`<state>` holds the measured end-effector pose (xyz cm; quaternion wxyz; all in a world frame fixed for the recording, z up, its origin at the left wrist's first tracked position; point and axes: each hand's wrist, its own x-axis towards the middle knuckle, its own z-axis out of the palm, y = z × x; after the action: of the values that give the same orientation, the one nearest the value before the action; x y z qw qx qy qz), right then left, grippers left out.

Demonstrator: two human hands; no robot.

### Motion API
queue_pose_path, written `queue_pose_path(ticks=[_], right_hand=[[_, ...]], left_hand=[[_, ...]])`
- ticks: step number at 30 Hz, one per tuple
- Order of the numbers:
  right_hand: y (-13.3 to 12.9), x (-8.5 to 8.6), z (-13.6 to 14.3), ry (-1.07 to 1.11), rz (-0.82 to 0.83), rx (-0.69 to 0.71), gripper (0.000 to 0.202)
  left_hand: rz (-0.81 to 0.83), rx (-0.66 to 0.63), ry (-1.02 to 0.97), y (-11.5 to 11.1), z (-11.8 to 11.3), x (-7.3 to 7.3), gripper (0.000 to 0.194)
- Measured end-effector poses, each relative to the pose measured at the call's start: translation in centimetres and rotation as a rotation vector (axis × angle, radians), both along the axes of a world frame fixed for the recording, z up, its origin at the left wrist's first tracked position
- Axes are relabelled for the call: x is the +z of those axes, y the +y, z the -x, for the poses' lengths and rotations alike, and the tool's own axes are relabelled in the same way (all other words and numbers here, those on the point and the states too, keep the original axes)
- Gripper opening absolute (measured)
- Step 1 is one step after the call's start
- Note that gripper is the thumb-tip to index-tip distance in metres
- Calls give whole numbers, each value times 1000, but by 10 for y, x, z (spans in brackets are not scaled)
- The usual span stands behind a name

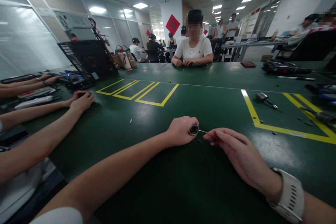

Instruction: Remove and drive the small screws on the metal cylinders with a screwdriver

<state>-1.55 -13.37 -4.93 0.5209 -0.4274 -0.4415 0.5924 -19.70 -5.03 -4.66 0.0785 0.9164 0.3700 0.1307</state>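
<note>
My left hand (180,131) is closed around a round, hollow metal part (193,130) whose ringed open end faces me. A thin metal pick-like rod (203,131) is pinched in the fingers of my right hand (233,148). Its tip reaches the mouth of the hollow part; how far inside it goes I cannot tell. The rest of the part is hidden in my left fist. Just below the two hands, a small dark ring-like piece (199,141) lies on the green table (147,185).
Metal tool-like pieces with shafts (266,100) lie inside the yellow tape (252,112) on the right, among several small dark bits. Co-workers' arms (52,126) rest along the left. Across the table sits a person (193,50). A black frame (89,59) stands far left.
</note>
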Motion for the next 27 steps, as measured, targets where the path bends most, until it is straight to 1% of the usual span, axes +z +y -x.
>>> queue_pose_path(ticks=[3, 7, 9, 12, 17, 19, 21, 24, 27], right_hand=[[-3, 4, 3, -47, 15, -29, 25], [-3, 6, 3, 3, 48, 33, 24], [-1, 5, 2, 58, 62, 63, 22], [1, 2, -1, 115, 64, 72, 19], [2, -2, -3, 86, 34, 99, 21], [2, -3, -4, 79, 16, 79, 21], [2, -3, -5, 69, -18, 28, 21], [1, -3, -6, -26, -73, -43, 23], [-2, -1, -4, -277, -130, -39, 27]], left_hand=[[-18, 23, 25, -1, -1, 0, 11], [-21, 0, 57, -2, -1, 1, 12], [-25, -7, 67, -2, 0, 1, 13], [-19, -17, 77, -2, -1, 3, 12], [-14, -18, 55, -1, -1, 2, 11], [-23, -4, 32, 0, -1, 0, 11], [-37, 16, 15, 0, -1, 0, 10], [-69, 26, 25, -2, -2, 0, 9], [-129, 10, 84, -6, -3, 2, 6]])
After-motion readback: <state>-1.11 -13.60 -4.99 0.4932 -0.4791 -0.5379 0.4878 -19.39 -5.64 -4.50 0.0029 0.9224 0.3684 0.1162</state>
